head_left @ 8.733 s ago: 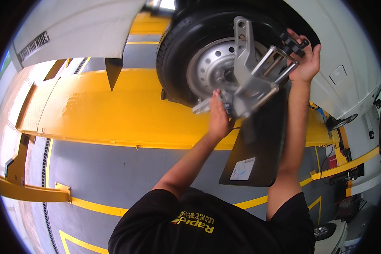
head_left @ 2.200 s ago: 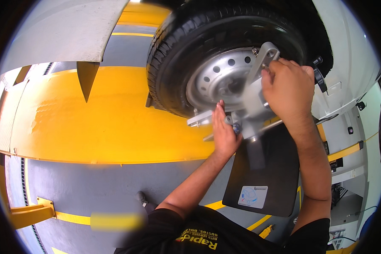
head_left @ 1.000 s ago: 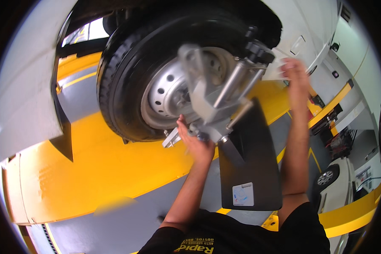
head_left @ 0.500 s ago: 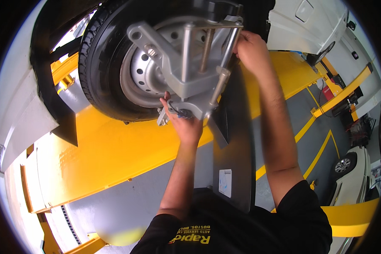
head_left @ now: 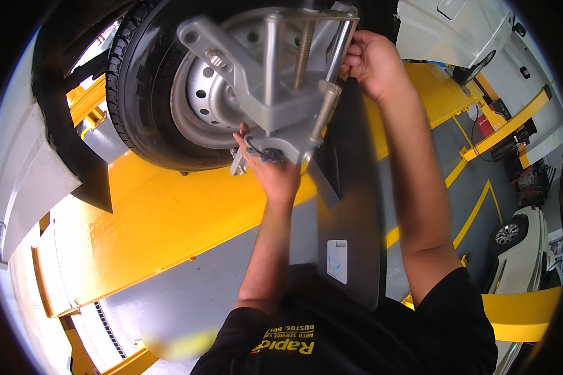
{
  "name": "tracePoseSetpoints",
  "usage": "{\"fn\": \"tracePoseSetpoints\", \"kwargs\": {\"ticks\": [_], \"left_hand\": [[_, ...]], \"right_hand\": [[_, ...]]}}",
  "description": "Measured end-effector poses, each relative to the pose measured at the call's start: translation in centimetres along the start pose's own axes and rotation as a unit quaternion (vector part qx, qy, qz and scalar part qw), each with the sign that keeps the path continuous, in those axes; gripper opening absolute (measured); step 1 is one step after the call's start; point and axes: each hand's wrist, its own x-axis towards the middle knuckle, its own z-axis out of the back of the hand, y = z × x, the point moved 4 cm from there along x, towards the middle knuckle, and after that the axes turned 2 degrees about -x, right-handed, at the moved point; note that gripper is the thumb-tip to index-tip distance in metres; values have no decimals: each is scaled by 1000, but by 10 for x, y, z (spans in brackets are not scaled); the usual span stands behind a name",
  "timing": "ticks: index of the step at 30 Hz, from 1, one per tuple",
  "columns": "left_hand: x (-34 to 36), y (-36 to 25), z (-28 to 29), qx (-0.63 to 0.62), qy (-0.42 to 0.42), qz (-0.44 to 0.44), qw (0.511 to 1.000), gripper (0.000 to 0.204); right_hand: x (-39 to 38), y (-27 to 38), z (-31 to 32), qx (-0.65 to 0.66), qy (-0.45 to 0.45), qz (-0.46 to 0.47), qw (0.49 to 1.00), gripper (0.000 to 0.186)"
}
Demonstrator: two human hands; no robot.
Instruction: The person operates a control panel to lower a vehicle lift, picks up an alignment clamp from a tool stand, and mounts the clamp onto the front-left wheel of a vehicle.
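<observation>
- Yellow lift ramp (head_left: 162,219) runs from 8 o'clock up toward 2 o'clock across the view, under the raised vehicle; grey floor (head_left: 187,300) below it with yellow lines.
- White vehicle body (head_left: 25,187) hangs along the 9 o'clock edge; more white panel at 1 o'clock.
- Black tyre (head_left: 131,94) on a grey steel rim (head_left: 209,106) fills 11 to 12 o'clock, off the ground above the ramp.
- Flat black target plate (head_left: 350,206) hangs down from the clamp, centre to 5 o'clock, with a small white label low on it.
- Grey metal wheel clamp (head_left: 275,94) sits against the rim face at 12 o'clock: cast arms, two smooth rods and a threaded screw between them.
- Right hand (head_left: 372,62) at 1 o'clock, grip closed around the upper right end of the clamp by the rods.
- Left hand (head_left: 272,172) near centre, fingers curled up around the lower foot of the clamp, touching it just below the rim edge; grip narrow, holding that part.
- Small white car (head_left: 519,244) parked at 4 o'clock, well apart; red and black gear at 3 o'clock, too small to tell.
</observation>
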Motion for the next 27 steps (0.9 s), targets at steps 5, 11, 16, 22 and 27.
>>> {"fn": "tracePoseSetpoints", "kwargs": {"ticks": [5, 11, 16, 22, 27], "left_hand": [[1, 6, 3, 6, -17, -16, 1000, 80], [-4, 11, -1, -56, -23, 68, 996, 94], [-5, 18, 3, -92, -80, 36, 992, 104], [-6, 15, 4, -66, -78, 29, 994, 108], [-2, 14, 7, -83, -66, 57, 993, 110]], "right_hand": [[-13, 64, -1, -551, -45, 297, 778, 30], [-76, 103, -143, -643, 79, 461, 607, 38], [-62, 94, -159, -540, 279, 385, 695, 50], [-62, 129, -116, -762, 102, 212, 603, 61], [-71, 109, -131, -705, 89, 407, 574, 61]]}}
